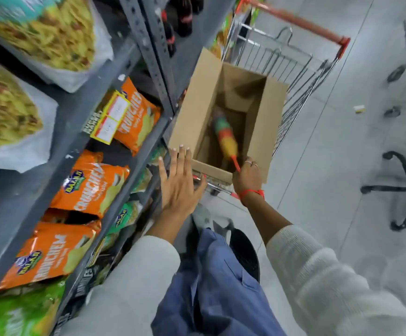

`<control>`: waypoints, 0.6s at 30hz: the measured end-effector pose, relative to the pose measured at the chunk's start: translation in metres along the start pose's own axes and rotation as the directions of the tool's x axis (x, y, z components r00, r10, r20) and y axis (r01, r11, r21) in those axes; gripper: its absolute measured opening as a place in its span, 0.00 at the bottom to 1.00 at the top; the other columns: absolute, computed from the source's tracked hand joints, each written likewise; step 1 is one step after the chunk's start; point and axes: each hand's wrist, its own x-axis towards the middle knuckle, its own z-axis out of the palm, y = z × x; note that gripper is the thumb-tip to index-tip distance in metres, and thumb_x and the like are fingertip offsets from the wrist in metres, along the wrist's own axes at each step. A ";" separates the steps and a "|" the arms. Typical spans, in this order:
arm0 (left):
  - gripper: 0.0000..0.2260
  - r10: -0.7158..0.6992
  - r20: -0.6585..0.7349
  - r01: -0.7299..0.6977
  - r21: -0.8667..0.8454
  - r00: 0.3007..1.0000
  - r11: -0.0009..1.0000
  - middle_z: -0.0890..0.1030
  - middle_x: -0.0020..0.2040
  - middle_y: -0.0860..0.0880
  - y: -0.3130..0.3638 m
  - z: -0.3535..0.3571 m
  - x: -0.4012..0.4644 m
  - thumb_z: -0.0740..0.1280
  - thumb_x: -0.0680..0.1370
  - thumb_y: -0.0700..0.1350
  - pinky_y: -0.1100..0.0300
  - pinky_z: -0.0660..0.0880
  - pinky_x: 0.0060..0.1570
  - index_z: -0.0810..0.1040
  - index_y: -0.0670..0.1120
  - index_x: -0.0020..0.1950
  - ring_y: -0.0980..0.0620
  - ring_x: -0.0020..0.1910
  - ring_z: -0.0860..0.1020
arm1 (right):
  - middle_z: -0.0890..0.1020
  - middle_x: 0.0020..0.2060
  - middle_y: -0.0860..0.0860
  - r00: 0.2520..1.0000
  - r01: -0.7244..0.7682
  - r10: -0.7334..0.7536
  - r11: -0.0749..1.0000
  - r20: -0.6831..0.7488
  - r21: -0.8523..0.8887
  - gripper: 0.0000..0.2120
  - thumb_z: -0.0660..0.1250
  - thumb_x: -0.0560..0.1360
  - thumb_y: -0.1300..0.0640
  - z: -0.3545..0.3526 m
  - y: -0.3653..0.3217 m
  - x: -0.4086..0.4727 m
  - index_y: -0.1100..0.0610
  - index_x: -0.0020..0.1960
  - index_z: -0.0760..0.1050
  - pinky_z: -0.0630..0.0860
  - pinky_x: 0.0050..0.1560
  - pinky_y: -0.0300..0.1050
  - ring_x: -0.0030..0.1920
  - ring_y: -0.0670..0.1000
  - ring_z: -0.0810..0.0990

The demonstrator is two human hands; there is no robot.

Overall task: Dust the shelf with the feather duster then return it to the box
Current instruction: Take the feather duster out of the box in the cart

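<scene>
An open cardboard box (197, 103) sits in a wire shopping cart (299, 66). Inside the box lies the feather duster (223, 134), banded green, orange and yellow, with a thin orange handle pointing toward me. My right hand (246, 177) grips that handle at the box's near edge. My left hand (179, 180) hovers flat with fingers spread just left of the box's near corner, holding nothing. The grey metal shelf (76, 110) runs along my left, stocked with snack bags.
Orange Crunchem chip bags (90, 185) and green bags fill the lower shelves; large noodle-snack bags (52, 32) fill the upper ones. Dark soda bottles (185, 18) stand further along. An office chair base (405, 187) stands on the grey floor at right.
</scene>
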 end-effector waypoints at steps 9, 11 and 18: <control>0.32 0.034 0.098 -0.037 0.033 0.995 0.999 0.62 0.75 0.39 0.008 0.072 0.000 0.49 0.78 0.59 0.40 0.48 0.72 0.59 0.38 0.75 0.43 0.74 0.61 | 0.72 0.65 0.63 0.971 -0.087 0.101 0.994 0.217 -0.072 0.19 0.51 0.80 0.67 0.054 0.018 0.054 0.66 0.70 0.65 0.69 0.65 0.55 0.65 0.63 0.72; 0.32 0.039 0.119 -0.044 0.041 0.992 0.998 0.63 0.74 0.39 0.004 0.080 -0.003 0.49 0.78 0.59 0.38 0.51 0.71 0.58 0.39 0.76 0.42 0.74 0.61 | 0.73 0.64 0.62 0.958 -0.119 0.135 0.990 0.254 -0.077 0.19 0.51 0.80 0.65 0.062 0.020 0.056 0.65 0.70 0.65 0.70 0.64 0.55 0.64 0.63 0.73; 0.32 0.004 0.109 -0.008 0.029 0.994 1.000 0.63 0.74 0.39 -0.014 0.079 -0.007 0.50 0.77 0.58 0.40 0.48 0.72 0.60 0.38 0.75 0.42 0.73 0.62 | 0.76 0.64 0.58 0.940 -0.211 0.239 0.968 0.242 -0.133 0.18 0.50 0.81 0.61 0.048 -0.001 0.066 0.61 0.69 0.67 0.73 0.60 0.50 0.63 0.58 0.76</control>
